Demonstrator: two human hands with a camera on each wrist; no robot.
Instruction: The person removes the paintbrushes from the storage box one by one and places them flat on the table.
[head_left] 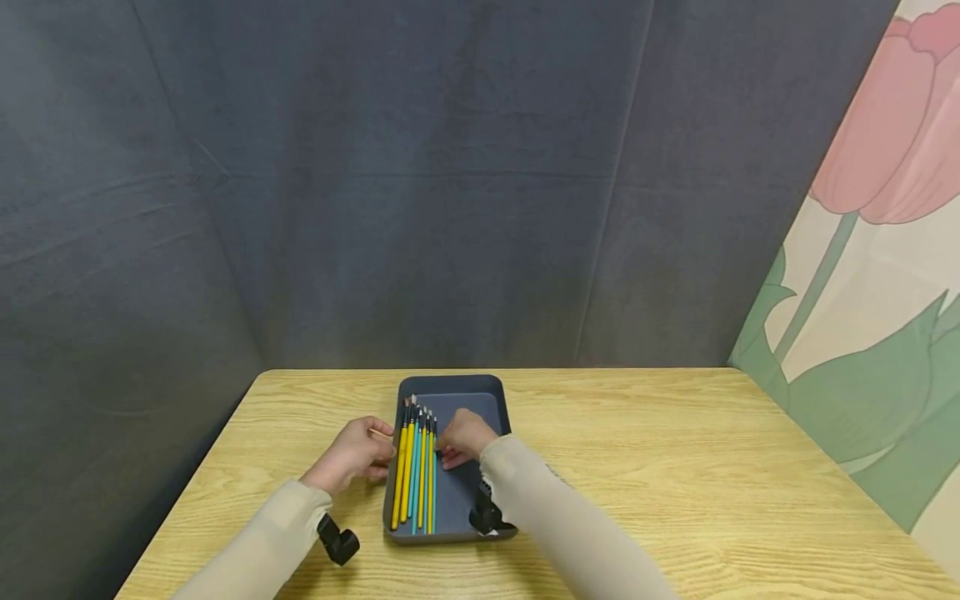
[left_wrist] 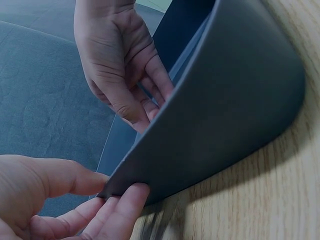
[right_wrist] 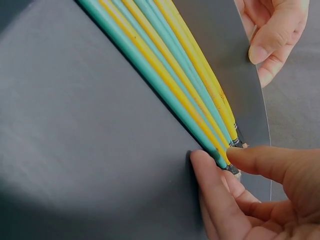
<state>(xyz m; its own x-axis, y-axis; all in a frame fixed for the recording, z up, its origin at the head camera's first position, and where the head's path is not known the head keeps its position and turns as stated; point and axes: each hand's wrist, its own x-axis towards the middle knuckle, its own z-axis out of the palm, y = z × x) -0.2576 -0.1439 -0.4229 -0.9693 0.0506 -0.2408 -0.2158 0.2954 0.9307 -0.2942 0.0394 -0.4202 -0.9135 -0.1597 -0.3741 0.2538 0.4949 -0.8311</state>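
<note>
A dark grey tray (head_left: 461, 518) holds several yellow and teal paintbrushes (head_left: 407, 468), lying side by side along its left side with bristles toward the far end. My left hand (head_left: 356, 454) pinches the tray's left rim, thumb on the edge and fingers against the outer wall (left_wrist: 210, 110). Inside the tray, my right hand (head_left: 467, 435) has its thumb and index finger around the bristle end of the rightmost teal paintbrush (right_wrist: 152, 85), close to the neighbouring yellow one. From the left wrist, the tray's wall hides the brushes.
The tray stands on a light wood-grain table (head_left: 660, 475). Dark grey curtain (head_left: 420, 183) hangs behind and to the left. A panel with painted tulips (head_left: 877, 133) is at the right. Each wrist carries a black camera mount (head_left: 339, 540).
</note>
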